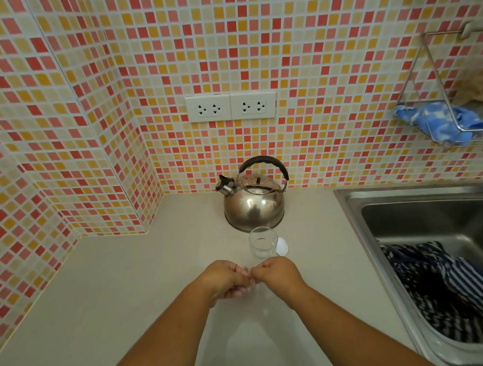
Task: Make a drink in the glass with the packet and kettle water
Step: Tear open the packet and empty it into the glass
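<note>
A steel kettle [254,202] with a black handle stands on the counter against the tiled wall. Just in front of it is an empty clear glass [262,242], upright. A white spoon [282,246] lies beside the glass on its right. My left hand [225,279] and my right hand [276,275] meet over the counter in front of the glass, fingers pinched together on something small between them. That item is almost fully hidden by my fingers; only a pale sliver shows, likely the packet [247,272].
A steel sink [353,204] lies to the right with striped dark cloth [446,288] in its basin. A wire rack [443,108] holding a blue cloth hangs on the wall upper right. Two wall sockets [230,106] sit above the kettle. The beige counter [119,288] extends left.
</note>
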